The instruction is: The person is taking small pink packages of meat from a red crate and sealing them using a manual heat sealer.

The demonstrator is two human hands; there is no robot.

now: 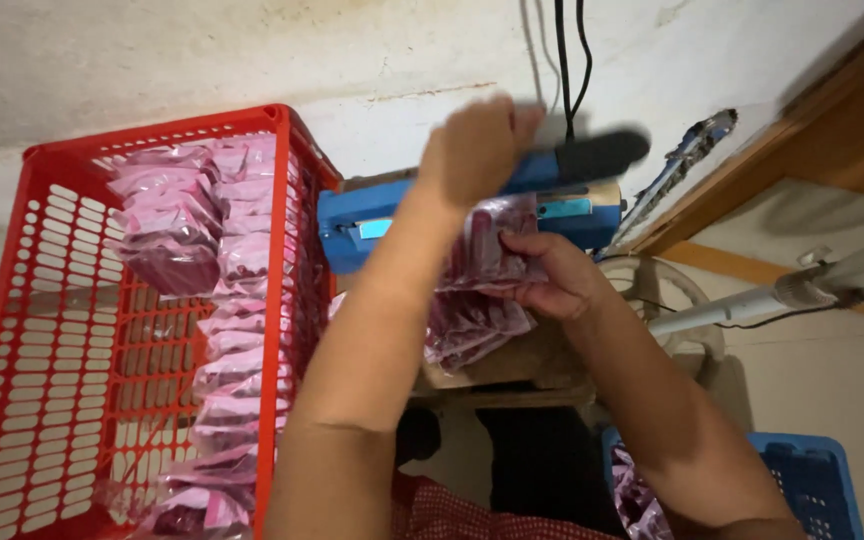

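Observation:
My left hand [477,145] presses down as a fist on the arm of a blue heat sealer [372,218], near its black handle [600,155]. My right hand [552,275] pinches a clear packet of dark red pieces [492,235] and holds its edge in the sealer's jaw. Below it lies a small heap of similar packets [467,330] on a wooden stand [512,368].
A red plastic crate [42,330] at left holds several pink packets [232,260] along its right side. A blue crate [802,470] with more packets sits at lower right. A white wall and black cables [567,60] are behind; a fan stand [752,300] is at right.

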